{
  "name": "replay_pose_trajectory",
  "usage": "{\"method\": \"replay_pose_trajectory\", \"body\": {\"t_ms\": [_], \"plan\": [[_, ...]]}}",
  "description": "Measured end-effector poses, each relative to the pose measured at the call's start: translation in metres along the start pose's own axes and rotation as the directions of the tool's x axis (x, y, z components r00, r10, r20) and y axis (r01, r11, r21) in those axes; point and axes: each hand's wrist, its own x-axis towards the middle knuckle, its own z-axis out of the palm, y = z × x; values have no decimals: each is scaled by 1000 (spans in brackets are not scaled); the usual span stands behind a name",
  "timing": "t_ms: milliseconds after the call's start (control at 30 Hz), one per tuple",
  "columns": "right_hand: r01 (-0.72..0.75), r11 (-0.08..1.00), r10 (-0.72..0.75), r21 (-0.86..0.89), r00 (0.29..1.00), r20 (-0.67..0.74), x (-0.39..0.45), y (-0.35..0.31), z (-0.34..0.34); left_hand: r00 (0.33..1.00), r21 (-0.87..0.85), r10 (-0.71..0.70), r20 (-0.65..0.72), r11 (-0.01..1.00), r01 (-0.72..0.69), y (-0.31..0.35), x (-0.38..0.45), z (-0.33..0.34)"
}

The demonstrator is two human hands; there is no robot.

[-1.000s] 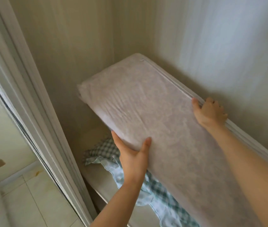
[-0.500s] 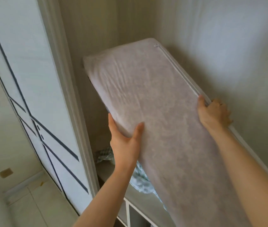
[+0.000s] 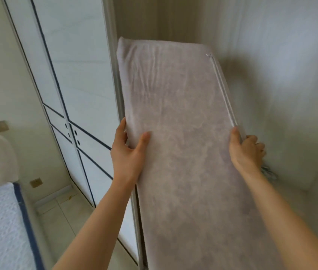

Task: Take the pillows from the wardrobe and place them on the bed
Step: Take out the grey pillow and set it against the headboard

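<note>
A long, pale grey-lilac pillow (image 3: 179, 133) with a zip along its right edge fills the middle of the head view, tilted up and away from me. My left hand (image 3: 129, 151) grips its left edge, thumb on top. Over on the zip side, my right hand (image 3: 245, 151) holds the right edge. The pillow's far end sits in the open wardrobe (image 3: 271, 75). A corner of the bed (image 3: 0, 227), white with a dark blue border, shows at the lower left.
A white wardrobe door (image 3: 72, 94) with dark blue lines stands left of the pillow, its frame close to my left hand. A bit of checked cloth (image 3: 269, 171) peeks out beside my right hand. Tiled floor (image 3: 56, 215) lies between bed and wardrobe.
The pillow has come up and out of the wardrobe, both hands still on it. My view has turned left and back, so the door, the floor and the bed corner now show.
</note>
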Motion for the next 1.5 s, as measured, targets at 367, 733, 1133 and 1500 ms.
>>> {"method": "replay_pose_trajectory", "body": {"t_ms": [367,733,1133,1500], "plan": [[-72,961,20,269,981,191,-106,15,40,998,178,64,5,982,-64,3,-34,-103],[148,901,-302,408,889,345,-218,-8,93,977,240,-62,-204,964,111,-7,-92,-233],[107,862,-450,495,610,652,-341,-54,170,838,297,-41,-544,925,239,-9,-132,-352],[-74,927,-320,368,356,878,-370,-58,269,778,535,117,-617,788,306,-50,-93,-376]]}}
